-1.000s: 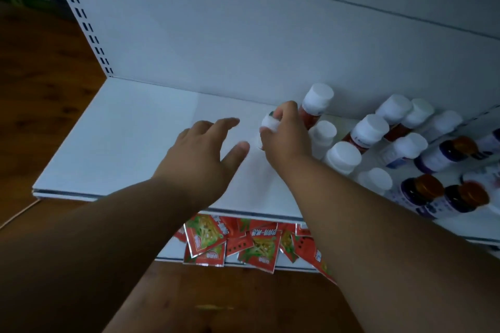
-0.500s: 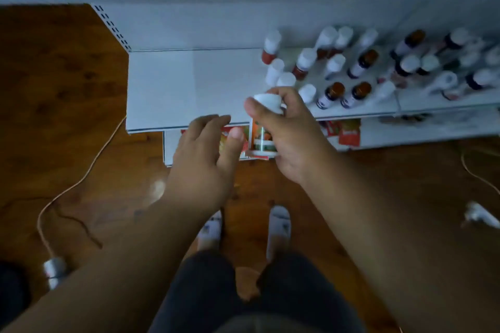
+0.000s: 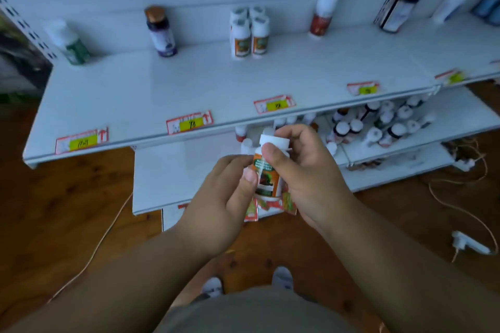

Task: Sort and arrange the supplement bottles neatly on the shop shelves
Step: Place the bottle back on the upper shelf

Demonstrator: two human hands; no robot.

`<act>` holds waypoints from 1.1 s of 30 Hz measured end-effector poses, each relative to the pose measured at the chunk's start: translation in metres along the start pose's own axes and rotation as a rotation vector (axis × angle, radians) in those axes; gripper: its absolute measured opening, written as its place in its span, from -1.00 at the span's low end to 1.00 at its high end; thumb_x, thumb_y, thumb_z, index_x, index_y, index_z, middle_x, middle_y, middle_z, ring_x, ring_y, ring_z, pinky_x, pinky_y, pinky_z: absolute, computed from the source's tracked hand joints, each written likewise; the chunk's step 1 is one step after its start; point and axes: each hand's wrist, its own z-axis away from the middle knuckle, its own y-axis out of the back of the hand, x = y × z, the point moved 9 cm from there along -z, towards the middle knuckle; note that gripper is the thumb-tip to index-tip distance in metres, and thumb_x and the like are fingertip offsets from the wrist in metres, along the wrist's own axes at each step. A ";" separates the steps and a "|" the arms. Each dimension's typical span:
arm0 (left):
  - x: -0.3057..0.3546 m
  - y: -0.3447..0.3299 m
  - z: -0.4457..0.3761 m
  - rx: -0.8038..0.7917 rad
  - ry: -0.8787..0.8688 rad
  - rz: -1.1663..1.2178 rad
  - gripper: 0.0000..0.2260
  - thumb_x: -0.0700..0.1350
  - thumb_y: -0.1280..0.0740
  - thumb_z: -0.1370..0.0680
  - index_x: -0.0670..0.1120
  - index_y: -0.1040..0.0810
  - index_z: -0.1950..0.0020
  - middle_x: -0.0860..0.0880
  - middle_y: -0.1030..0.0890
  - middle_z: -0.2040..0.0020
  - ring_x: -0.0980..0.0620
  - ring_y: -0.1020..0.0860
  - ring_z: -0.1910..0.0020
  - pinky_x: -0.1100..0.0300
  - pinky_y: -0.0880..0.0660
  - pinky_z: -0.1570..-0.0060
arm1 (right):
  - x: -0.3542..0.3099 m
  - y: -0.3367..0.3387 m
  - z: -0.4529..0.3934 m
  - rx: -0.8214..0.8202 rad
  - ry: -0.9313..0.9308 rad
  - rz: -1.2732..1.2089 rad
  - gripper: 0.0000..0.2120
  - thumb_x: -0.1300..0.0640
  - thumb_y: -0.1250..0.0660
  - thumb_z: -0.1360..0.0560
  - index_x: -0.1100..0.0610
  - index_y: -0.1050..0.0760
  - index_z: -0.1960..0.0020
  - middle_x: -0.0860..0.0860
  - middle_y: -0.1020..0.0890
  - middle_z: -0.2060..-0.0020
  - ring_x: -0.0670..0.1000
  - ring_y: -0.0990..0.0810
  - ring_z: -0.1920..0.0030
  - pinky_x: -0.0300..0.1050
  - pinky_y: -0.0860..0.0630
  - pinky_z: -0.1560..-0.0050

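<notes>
Since the earlier frame the view has lifted, so the upper shelf (image 3: 205, 84) now fills the top of the head view, and the orange-labelled bottle (image 3: 266, 170) has come up in front of the lower shelf (image 3: 173, 167). The right hand (image 3: 305, 173) grips this white-capped bottle upright, thumb across its shoulder and fingers curled behind the cap. The left hand (image 3: 224, 197) has closed in and pinches the bottle's left side between thumb and fingertips.

On the upper shelf four matching bottles (image 3: 249, 32) stand in a tight block, well apart from a purple-labelled bottle (image 3: 161, 32), a green-labelled bottle (image 3: 69, 42) and a red-labelled bottle (image 3: 323, 15). Price tags (image 3: 189, 122) line the shelf's front edge. A jumbled crowd of bottles (image 3: 378, 124) sits on the lower shelf, right of the hands. Red packets (image 3: 286, 201) show just below the held bottle.
</notes>
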 end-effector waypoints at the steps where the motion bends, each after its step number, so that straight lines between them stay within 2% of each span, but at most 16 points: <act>1: 0.006 -0.002 -0.009 0.012 -0.015 -0.040 -0.56 0.30 0.06 -0.59 0.20 -0.40 -0.33 0.20 -0.46 -0.24 0.23 -0.39 -0.28 0.35 -0.33 -0.25 | -0.012 0.006 -0.008 -0.014 0.032 0.011 -0.68 -0.19 -0.47 -0.30 -0.20 -0.49 0.01 -0.04 -0.65 0.05 0.02 -0.67 0.02 0.05 -0.63 0.03; 4: 0.017 -0.001 -0.038 0.076 -0.043 -0.284 -0.44 0.38 0.08 -0.55 0.17 -0.27 -0.45 0.16 -0.34 -0.41 0.28 -0.27 -0.36 0.28 -0.26 -0.34 | -0.038 0.022 -0.035 -0.073 0.088 0.070 -0.73 -0.08 -0.48 -0.40 -0.19 -0.47 -0.03 -0.06 -0.64 0.00 -0.01 -0.67 -0.01 0.03 -0.65 0.06; 7: 0.015 0.007 -0.066 0.098 0.017 -0.483 -0.34 0.46 0.12 -0.49 0.18 -0.15 -0.50 0.11 -0.23 -0.51 0.10 -0.22 -0.46 0.04 -0.27 -0.39 | -0.055 0.026 -0.067 -0.125 0.098 0.171 -0.70 0.05 -0.45 -0.49 -0.16 -0.42 -0.13 -0.11 -0.60 -0.10 -0.03 -0.64 -0.07 0.02 -0.67 0.08; 10: 0.004 0.023 -0.098 0.101 0.070 -0.618 -0.26 0.49 0.13 -0.44 0.16 -0.08 -0.53 0.02 -0.17 -0.55 -0.03 -0.19 -0.51 -0.11 -0.24 -0.43 | -0.068 0.018 -0.107 -0.092 0.160 0.253 -0.68 0.02 -0.46 -0.45 -0.17 -0.43 -0.12 -0.17 -0.60 -0.07 -0.12 -0.60 -0.09 0.01 -0.62 -0.08; 13: -0.014 0.038 -0.136 0.083 0.080 -0.708 -0.27 0.47 0.09 -0.47 0.13 -0.01 -0.55 -0.02 -0.14 -0.56 -0.07 -0.15 -0.52 -0.08 -0.19 -0.45 | -0.072 0.001 -0.148 -0.051 0.202 0.368 -0.68 0.03 -0.46 -0.46 -0.14 -0.43 -0.13 -0.22 -0.59 -0.02 -0.22 -0.57 -0.04 -0.01 -0.59 -0.13; 15: -0.028 0.045 -0.165 0.038 0.087 -0.740 -0.28 0.43 0.02 -0.50 0.10 0.00 -0.55 -0.04 -0.13 -0.57 -0.08 -0.13 -0.53 -0.07 -0.17 -0.46 | -0.074 -0.007 -0.174 -0.027 0.217 0.444 -0.66 0.04 -0.46 -0.47 -0.12 -0.41 -0.17 -0.25 -0.57 -0.06 -0.24 -0.56 -0.03 -0.07 -0.57 -0.13; 21: -0.061 0.064 -0.236 -0.063 0.084 -0.829 -0.27 0.38 -0.05 -0.53 -0.02 -0.05 -0.56 -0.07 -0.16 -0.56 -0.11 -0.16 -0.52 -0.08 -0.14 -0.46 | -0.075 -0.034 -0.240 -0.054 0.252 0.818 -0.65 0.07 -0.44 -0.50 -0.03 -0.40 -0.22 -0.08 -0.57 -0.17 -0.08 -0.56 -0.05 -0.15 -0.53 -0.09; 23: -0.071 0.063 -0.251 -0.081 0.078 -0.859 -0.27 0.37 -0.05 -0.54 -0.05 -0.05 -0.56 -0.09 -0.16 -0.56 -0.12 -0.13 -0.53 -0.07 -0.12 -0.47 | -0.078 -0.043 -0.254 -0.073 0.294 0.929 -0.67 0.12 -0.42 -0.50 0.02 -0.41 -0.21 -0.02 -0.53 -0.18 -0.01 -0.55 -0.06 -0.11 -0.52 -0.07; 27: -0.087 0.056 -0.268 -0.088 0.105 -0.829 -0.25 0.38 -0.07 -0.52 -0.07 -0.10 -0.55 -0.11 -0.19 -0.55 -0.13 -0.13 -0.54 -0.08 -0.09 -0.51 | -0.072 -0.049 -0.273 -0.104 0.341 1.045 -0.74 0.13 -0.40 -0.49 0.08 -0.43 -0.14 0.01 -0.48 -0.12 -0.02 -0.45 0.06 -0.13 -0.40 0.08; 30: -0.092 0.053 -0.274 -0.092 0.102 -0.850 -0.21 0.40 -0.03 -0.53 -0.11 -0.04 -0.56 -0.16 -0.12 -0.57 -0.15 -0.04 -0.56 -0.08 -0.01 -0.53 | -0.072 -0.048 -0.279 -0.084 0.409 1.072 -0.76 0.16 -0.42 -0.47 0.11 -0.45 -0.09 0.02 -0.49 -0.10 -0.02 -0.41 0.00 -0.17 -0.32 0.05; 33: -0.094 0.052 -0.277 -0.105 0.109 -0.867 -0.20 0.40 -0.01 -0.54 -0.13 0.02 -0.58 -0.18 -0.05 -0.59 -0.15 0.03 -0.58 -0.07 0.07 -0.54 | -0.069 -0.051 -0.278 -0.062 0.448 1.095 -0.76 0.17 -0.41 -0.50 0.10 -0.44 -0.11 0.06 -0.44 -0.16 0.03 -0.44 -0.11 -0.11 -0.43 -0.08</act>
